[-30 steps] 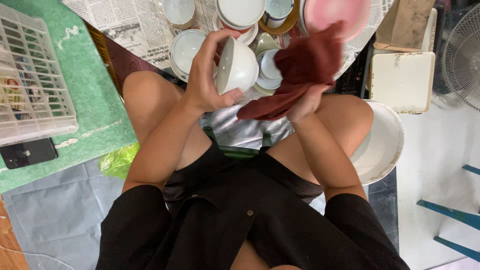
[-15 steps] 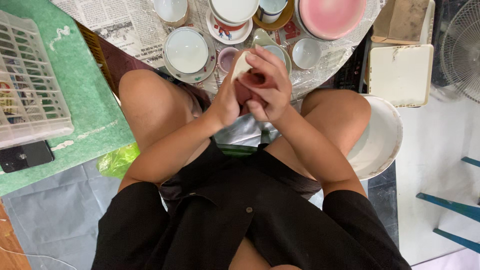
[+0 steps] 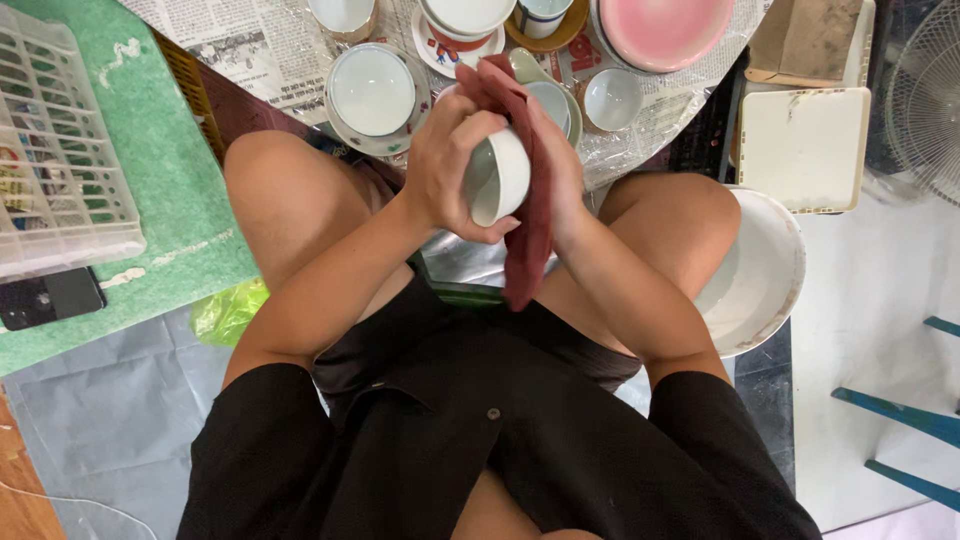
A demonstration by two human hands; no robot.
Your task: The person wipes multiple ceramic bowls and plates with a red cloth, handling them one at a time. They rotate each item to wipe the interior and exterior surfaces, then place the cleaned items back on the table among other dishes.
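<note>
In front of my knees there is newspaper [image 3: 270,50] spread out, and many dishes stand on it: a white bowl on a patterned saucer [image 3: 372,90], a big pink plate [image 3: 665,28] at the far right, a small white cup [image 3: 612,98] near it, and some more bowls at the top edge. On the green mat [image 3: 170,200] at my left side lies a white plastic basket [image 3: 55,150], and just beside its near edge a black phone [image 3: 50,298]. At my right knee stands a large white basin [image 3: 765,275], and behind it a flat cream lid [image 3: 805,150]. A fan [image 3: 925,95] is at the right edge, partly cut off.

Nothing stands between my hands and the dishes; my hands are above my lap, between my knees.

My left hand [image 3: 445,170] is closed around a small white bowl [image 3: 500,175], fingers over its outer wall, and the bowl is tilted on its side with the opening toward me. My right hand [image 3: 560,165] is pressed against the bowl from the other side through a dark red cloth [image 3: 530,230]. The cloth covers the fingers, so I cannot tell how much they are curled. The loose end of the cloth hangs down toward my lap.
</note>
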